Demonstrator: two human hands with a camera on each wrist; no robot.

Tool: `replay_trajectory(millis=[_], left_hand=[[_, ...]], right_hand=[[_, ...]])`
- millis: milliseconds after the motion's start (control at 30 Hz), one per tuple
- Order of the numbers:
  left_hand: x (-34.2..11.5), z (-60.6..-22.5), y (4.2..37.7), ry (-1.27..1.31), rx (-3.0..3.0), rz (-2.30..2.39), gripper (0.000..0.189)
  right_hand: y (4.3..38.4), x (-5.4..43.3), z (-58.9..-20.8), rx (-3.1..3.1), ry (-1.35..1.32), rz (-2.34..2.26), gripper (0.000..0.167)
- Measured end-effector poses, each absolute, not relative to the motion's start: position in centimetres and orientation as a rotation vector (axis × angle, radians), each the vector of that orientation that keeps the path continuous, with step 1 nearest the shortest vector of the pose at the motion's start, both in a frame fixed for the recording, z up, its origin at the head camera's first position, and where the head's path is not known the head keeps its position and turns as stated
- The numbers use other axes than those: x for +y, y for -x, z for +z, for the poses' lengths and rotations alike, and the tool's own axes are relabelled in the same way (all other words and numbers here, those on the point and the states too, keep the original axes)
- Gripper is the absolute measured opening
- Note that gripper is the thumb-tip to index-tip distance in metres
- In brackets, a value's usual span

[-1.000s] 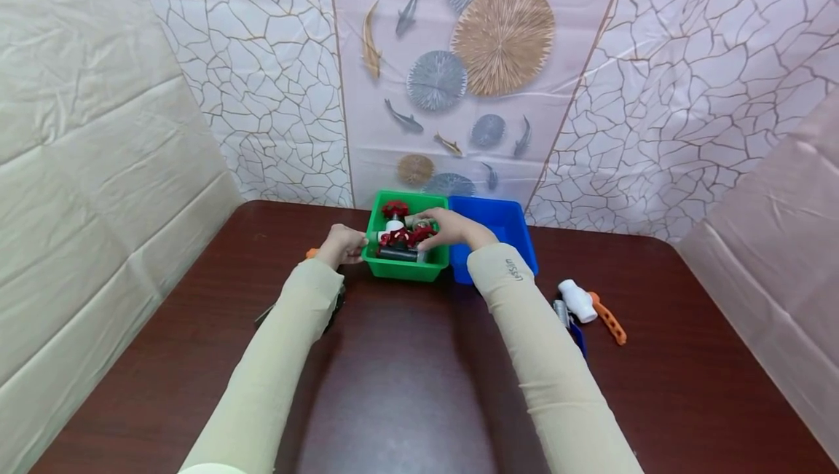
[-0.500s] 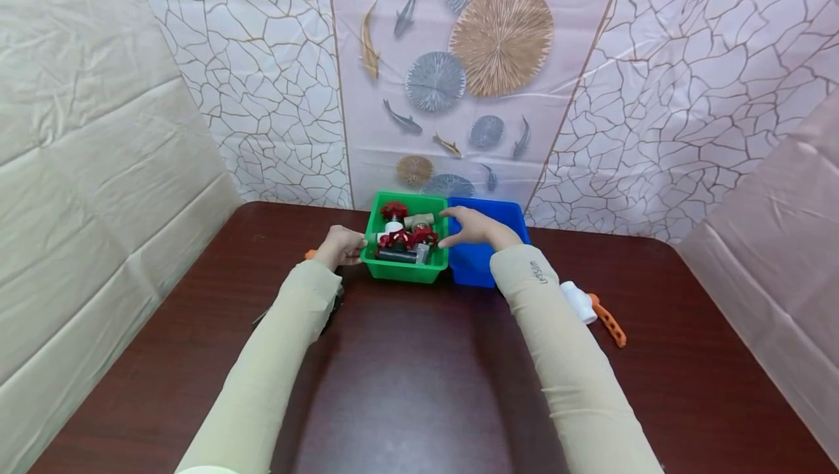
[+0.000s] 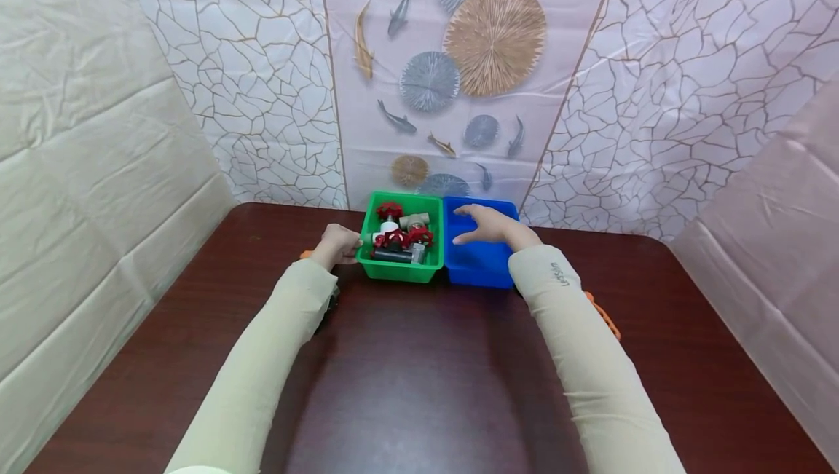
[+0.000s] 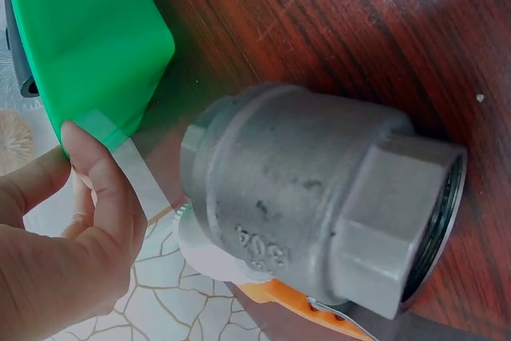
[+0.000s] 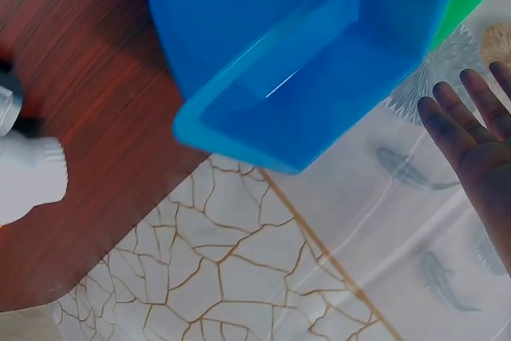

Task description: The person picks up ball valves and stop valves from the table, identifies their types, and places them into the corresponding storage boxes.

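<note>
Cream fabric [image 3: 85, 153] walls in the left side, with white sheets veined in gold-brown [image 3: 262, 81] along the back and a pale pink panel of printed discs and fish [image 3: 367, 117] between them. Below spreads a dark reddish-brown wooden tabletop [image 3: 400, 372], its far edge just behind the bins, its surface running forward between the person's two long pale sleeves [image 3: 262, 343]. At that far edge sit a square-cornered green plastic bin [image 3: 400, 273] and, right beside it, a blue plastic bin [image 3: 478, 277], both open at the top. The person's left hand [image 3: 337, 245] pinches the green bin's left rim between thumb and fingers. Well apart from it, the right hand [image 3: 494, 228] hangs over the blue bin, thumb and curved fingers parted from one another. Near the left wrist lies a thick grey metal fitting with a hexagonal end [image 4: 295, 189]; beyond the right sleeve shows a slim orange plastic handle [image 3: 603, 315]. Inside the green bin are a black cylinder [image 3: 392, 256], a beige pipe fitting [image 3: 414, 220] and a small red handwheel [image 3: 390, 210]
</note>
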State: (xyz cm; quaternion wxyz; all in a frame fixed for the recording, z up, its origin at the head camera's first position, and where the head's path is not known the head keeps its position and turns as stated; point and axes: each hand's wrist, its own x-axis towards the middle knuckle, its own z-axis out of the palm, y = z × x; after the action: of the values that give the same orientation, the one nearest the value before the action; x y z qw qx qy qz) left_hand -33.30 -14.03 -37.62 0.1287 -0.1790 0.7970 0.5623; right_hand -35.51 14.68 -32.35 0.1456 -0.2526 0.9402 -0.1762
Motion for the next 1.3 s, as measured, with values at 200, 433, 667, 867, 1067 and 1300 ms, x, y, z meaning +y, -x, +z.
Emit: replay_trajectory(millis=[200,433,667,867,1067,1300], left_hand=[[-14.0,-37.8,33.1,0.496,2.320,1.648,0.032],[-14.0,-37.4,33.0,0.476,2.318,1.629,0.034],[-14.4,-37.2,32.6,0.467,2.318,1.615,0.034],[-14.8,-37.4,32.3,0.426,2.282,1.643,0.036],[-15.8,-37.6,32.2,0.385,2.320,1.653,0.042],[-16.9,-37.6,31.6,0.206,2.437,1.628,0.042]], right_hand=[[35.5,16.2,-32.4,2.722,0.723,-0.501,0.067],[35.3,17.8,-32.5,2.725,0.709,-0.536,0.067],[35.1,18.9,-32.7,2.733,0.678,-0.536,0.066],[34.9,20.1,-32.7,2.726,0.688,-0.632,0.061],[34.5,21.1,-32.5,2.724,0.669,-0.734,0.058],[34.1,22.4,-33.5,2.803,0.545,-0.869,0.050]])
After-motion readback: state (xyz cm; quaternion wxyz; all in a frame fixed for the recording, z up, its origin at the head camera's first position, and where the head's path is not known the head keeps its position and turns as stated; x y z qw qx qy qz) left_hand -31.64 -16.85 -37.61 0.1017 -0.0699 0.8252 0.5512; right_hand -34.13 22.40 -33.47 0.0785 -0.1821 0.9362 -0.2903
